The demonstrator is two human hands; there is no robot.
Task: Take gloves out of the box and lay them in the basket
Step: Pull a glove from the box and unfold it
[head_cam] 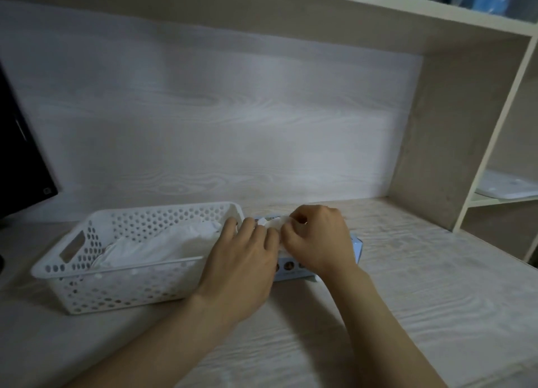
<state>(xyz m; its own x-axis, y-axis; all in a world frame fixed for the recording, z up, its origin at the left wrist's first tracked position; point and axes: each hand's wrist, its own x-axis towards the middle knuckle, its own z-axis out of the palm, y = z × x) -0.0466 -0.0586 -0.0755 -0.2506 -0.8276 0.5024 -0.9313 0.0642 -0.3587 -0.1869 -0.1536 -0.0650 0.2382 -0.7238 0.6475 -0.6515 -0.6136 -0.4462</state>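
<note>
Head view: white glove (273, 223) at the blue box (356, 249) top, beside the basket (139, 210).
My right hand (317, 239) pinches its edge; it looks light and limp. My left hand (244, 261), fingers straight, presses the box.

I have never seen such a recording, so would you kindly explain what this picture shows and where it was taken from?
There is no machine here: these are a person's two bare hands, filmed by a camera worn on the head, looking down. On the desk stands a white holed basket with white gloves in it; a light blue box lies to its right. The right hand pinches a glove over the box; the left hand reaches beside it, fingers fairly straight.
</note>
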